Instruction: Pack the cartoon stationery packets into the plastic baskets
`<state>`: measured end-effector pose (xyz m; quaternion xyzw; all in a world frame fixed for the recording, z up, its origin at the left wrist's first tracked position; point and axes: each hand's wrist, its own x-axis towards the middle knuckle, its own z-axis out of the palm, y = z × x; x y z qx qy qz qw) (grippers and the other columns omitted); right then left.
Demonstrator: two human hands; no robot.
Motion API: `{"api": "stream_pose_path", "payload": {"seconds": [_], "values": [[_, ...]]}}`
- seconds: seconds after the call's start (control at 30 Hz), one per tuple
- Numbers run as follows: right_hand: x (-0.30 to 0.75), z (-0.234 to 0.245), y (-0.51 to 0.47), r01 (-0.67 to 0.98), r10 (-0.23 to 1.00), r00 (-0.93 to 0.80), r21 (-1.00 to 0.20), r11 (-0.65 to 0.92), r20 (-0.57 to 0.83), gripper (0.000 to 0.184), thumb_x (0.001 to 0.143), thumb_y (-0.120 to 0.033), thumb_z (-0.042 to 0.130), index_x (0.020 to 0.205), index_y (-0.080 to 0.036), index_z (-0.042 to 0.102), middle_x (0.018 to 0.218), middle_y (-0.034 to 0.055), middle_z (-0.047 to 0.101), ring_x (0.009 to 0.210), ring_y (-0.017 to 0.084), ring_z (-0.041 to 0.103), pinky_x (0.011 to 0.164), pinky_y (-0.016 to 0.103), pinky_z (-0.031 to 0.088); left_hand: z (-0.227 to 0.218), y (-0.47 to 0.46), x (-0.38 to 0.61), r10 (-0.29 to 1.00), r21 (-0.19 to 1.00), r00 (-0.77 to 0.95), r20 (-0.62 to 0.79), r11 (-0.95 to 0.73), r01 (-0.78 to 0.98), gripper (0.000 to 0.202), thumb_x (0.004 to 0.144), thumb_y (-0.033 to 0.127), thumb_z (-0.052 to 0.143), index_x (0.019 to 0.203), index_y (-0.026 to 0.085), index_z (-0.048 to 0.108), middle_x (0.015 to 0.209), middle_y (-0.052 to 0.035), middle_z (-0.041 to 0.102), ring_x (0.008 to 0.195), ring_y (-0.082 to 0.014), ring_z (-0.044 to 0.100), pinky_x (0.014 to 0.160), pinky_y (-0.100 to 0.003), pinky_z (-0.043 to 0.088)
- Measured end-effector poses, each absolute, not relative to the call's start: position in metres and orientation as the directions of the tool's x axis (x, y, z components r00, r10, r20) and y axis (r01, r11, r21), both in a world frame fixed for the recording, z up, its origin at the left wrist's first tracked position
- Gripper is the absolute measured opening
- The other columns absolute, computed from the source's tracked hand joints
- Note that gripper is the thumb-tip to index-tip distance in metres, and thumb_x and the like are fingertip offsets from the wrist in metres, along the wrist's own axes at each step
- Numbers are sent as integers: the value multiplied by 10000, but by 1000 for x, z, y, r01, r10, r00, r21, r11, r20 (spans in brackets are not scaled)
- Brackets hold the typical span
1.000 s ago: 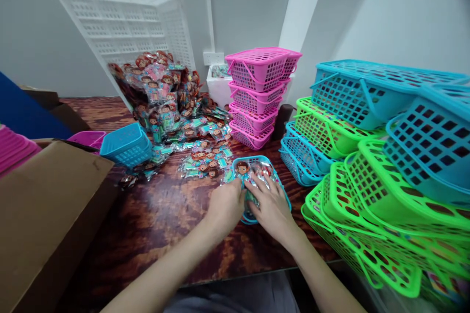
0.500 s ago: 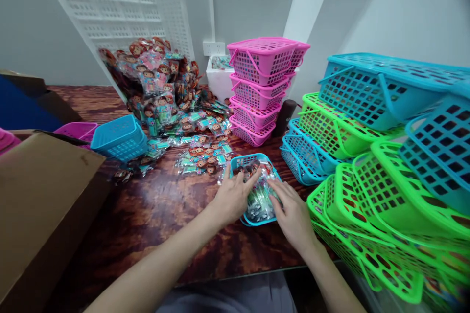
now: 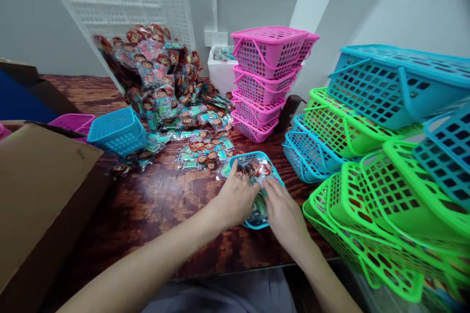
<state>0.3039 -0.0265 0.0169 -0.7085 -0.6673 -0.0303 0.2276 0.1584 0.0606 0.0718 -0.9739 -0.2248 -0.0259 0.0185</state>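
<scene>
A small blue plastic basket (image 3: 279, 179) sits on the table in front of me. It is filled with clear-wrapped doll-figure packets (image 3: 260, 168), brown and red hair at the far end and green parts nearer me. My left hand (image 3: 238, 196) lies over its left side, index finger stretched towards the far rim, the other fingers bent onto the packets. Opposite it, my right hand (image 3: 283, 209) reaches over the right rim with its fingers extended onto the packets. Both hands look open, though their fingertips are partly hidden.
Loose doll packets (image 3: 205, 149) spill from a tilted white crate (image 3: 121, 5). Pink baskets (image 3: 257, 105) are stacked behind; green baskets (image 3: 367, 195) and blue baskets (image 3: 389, 83) pile up on the right. A cardboard box (image 3: 47, 195) and nested blue baskets (image 3: 115, 132) stand left.
My hands have come closer together over the basket, the right one shifting left and covering more of the packets. The camera view has tilted slightly downward.
</scene>
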Motion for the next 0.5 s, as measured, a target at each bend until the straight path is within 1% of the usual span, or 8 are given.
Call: {"api": "stream_pose_path", "payload": {"seconds": [0.07, 0.1, 0.17, 0.23, 0.3, 0.4, 0.47, 0.5], "values": [[301, 14, -22, 950, 940, 123, -310, -19, 319, 486, 929, -97, 343, 1370, -115, 547, 1382, 182, 567, 1297, 292, 524, 1054, 486, 479, 66, 56, 158, 440, -79, 895, 72, -892, 445, 361, 878, 146, 499, 1230, 108, 569, 959, -138, 694, 1004, -303, 644, 1157, -627, 146], [302, 14, -20, 941, 946, 129, -337, -23, 297, 491, 928, -103, 350, 1383, -124, 534, 1383, 175, 566, 1282, 289, 538, 1040, 480, 490, 63, 54, 157, 452, -90, 887, 96, -883, 460, 432, 877, 133, 498, 1307, 87, 511, 1008, -145, 691, 1029, -300, 635, 1160, -617, 156], [305, 14, -16, 914, 955, 138, -406, -20, 262, 475, 936, -142, 380, 1385, -167, 534, 1371, 138, 580, 1240, 269, 575, 1019, 454, 509, 57, 52, 154, 494, -67, 856, 154, -859, 507, 488, 897, 170, 529, 1365, 60, 446, 1101, -164, 668, 1064, -300, 618, 1160, -603, 184], [310, 16, -16, 881, 950, 148, -473, 0, 276, 433, 948, -185, 402, 1349, -201, 564, 1351, 105, 600, 1216, 248, 593, 1021, 430, 507, 54, 51, 149, 544, 5, 816, 194, -833, 554, 422, 906, 269, 598, 1276, 83, 517, 1126, -158, 649, 1073, -302, 605, 1155, -592, 218], [312, 17, -18, 855, 923, 172, -517, 34, 344, 381, 960, -203, 405, 1280, -199, 611, 1310, 102, 627, 1196, 239, 599, 1030, 424, 494, 53, 50, 142, 562, 85, 798, 217, -825, 558, 291, 900, 330, 643, 1105, 130, 598, 1089, -124, 642, 1053, -283, 601, 1149, -549, 269], [309, 17, -23, 847, 855, 205, -524, 89, 477, 330, 975, -201, 393, 1161, -178, 664, 1208, 116, 668, 1153, 246, 598, 1018, 440, 486, 50, 45, 131, 508, 134, 826, 244, -861, 490, 132, 940, 304, 593, 929, 177, 626, 976, -61, 634, 962, -232, 606, 1155, -517, 278], [307, 18, -23, 858, 831, 196, -502, 113, 521, 314, 979, -203, 399, 1135, -175, 671, 1187, 120, 671, 1154, 256, 580, 1021, 459, 473, 47, 39, 124, 445, 122, 859, 255, -896, 428, 157, 968, 265, 534, 866, 191, 627, 899, -32, 620, 910, -216, 602, 1173, -552, 222], [307, 18, -22, 861, 838, 175, -493, 124, 516, 309, 980, -207, 406, 1144, -177, 667, 1195, 119, 668, 1158, 260, 574, 1022, 464, 469, 45, 36, 122, 422, 113, 870, 255, -906, 407, 181, 975, 256, 514, 849, 193, 627, 887, -27, 617, 905, -215, 600, 1179, -572, 193]]}}
